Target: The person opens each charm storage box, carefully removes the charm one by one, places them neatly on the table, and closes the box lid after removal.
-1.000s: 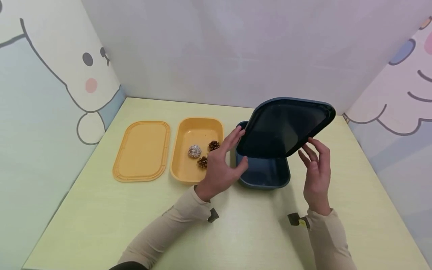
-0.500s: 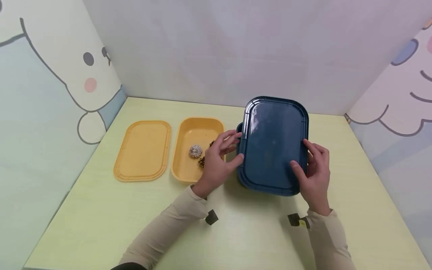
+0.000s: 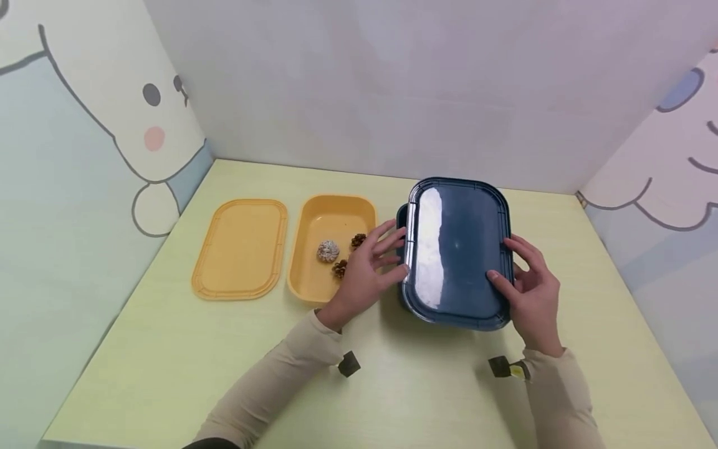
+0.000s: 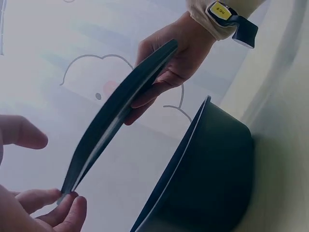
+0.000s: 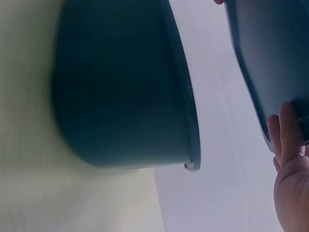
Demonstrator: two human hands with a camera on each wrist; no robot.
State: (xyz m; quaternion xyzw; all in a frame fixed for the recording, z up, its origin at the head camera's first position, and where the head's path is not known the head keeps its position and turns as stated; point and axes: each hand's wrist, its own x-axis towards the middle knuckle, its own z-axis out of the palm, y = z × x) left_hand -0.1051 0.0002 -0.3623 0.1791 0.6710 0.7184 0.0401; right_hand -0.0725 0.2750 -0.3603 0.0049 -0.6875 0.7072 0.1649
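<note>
A dark blue lid (image 3: 457, 249), ribbed rim upward, covers most of a deep dark blue box (image 3: 401, 216) in the head view. The left wrist view shows a gap between the lid (image 4: 111, 116) and the box rim. My right hand (image 3: 530, 293) pinches the lid's right edge, thumb on top and fingers underneath; those fingers show below the lid in the right wrist view. At the opposite edge is my left hand (image 3: 364, 274), its fingertips touching the rim while the thumb stands apart in the left wrist view.
Left of the blue box stands a yellow box (image 3: 303, 249) holding a whitish pine cone (image 3: 328, 251) and two brown ones, partly behind the left hand. A yellow lid (image 3: 241, 249) lies flat farther left. A wall (image 3: 359, 93) rises behind the table.
The blue lid has turned from a slanted, underside-showing pose to top side up over the box, then come a little lower. My right thumb has moved onto its top.
</note>
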